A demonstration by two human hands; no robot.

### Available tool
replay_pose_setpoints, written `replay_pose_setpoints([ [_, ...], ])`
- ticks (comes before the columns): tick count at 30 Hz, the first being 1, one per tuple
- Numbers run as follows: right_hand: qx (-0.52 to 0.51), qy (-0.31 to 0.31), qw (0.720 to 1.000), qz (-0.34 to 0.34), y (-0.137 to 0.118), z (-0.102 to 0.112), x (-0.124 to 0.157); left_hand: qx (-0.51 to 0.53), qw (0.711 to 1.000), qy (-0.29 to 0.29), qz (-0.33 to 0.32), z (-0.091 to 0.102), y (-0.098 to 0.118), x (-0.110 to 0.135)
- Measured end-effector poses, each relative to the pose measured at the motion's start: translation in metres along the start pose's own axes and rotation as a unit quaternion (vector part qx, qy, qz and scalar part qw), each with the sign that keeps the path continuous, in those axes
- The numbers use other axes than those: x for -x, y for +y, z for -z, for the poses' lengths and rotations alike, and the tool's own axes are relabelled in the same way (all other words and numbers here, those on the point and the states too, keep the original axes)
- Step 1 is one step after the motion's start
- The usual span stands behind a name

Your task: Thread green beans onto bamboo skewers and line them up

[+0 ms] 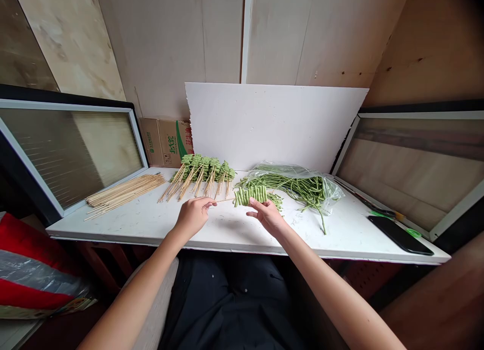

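We hold a bean skewer [249, 194] just above the white table [151, 221], near its middle. Its long axis runs left to right, with the bare stick toward our left and the green pieces packed at the right. Our left hand [192, 216] pinches the bare end. Our right hand [269, 215] seems to grip the bean row from below, though the fingertips are hard to see. Behind lie finished skewers [204, 171], with loose sticks [124, 191] to the left and a bag of long beans [302, 186] to the right. A white board [272, 123] leans on the panelled wall.
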State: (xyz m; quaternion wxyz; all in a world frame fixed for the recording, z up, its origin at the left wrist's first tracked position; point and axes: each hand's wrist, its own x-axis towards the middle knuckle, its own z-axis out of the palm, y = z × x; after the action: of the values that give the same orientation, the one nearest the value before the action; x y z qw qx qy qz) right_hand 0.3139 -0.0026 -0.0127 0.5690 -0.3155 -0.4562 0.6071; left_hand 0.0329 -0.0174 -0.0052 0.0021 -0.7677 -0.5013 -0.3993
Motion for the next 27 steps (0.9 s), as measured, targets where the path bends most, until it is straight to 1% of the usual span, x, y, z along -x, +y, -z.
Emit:
replay_pose_setpoints([
  [4,0.027,-0.003,1.0,-0.015,0.008,-0.013,0.007,-0.001,1.0,-0.006,-0.005,-0.006,0.005,0.002],
  [10,0.026,0.055,0.998,-0.013,0.015,-0.026,0.015,-0.005,1.0,-0.022,-0.016,-0.012,0.015,0.005],
  [16,0.017,0.087,0.996,0.02,0.024,-0.028,0.015,0.0,0.999,-0.034,-0.013,-0.017,0.016,0.006],
  [22,0.026,0.101,0.994,0.022,0.022,-0.029,0.016,0.011,0.998,-0.062,0.003,-0.016,0.016,0.005],
  [27,0.032,0.104,0.994,0.021,0.023,-0.028,0.014,0.027,0.997,-0.073,0.012,-0.013,0.017,0.004],
])
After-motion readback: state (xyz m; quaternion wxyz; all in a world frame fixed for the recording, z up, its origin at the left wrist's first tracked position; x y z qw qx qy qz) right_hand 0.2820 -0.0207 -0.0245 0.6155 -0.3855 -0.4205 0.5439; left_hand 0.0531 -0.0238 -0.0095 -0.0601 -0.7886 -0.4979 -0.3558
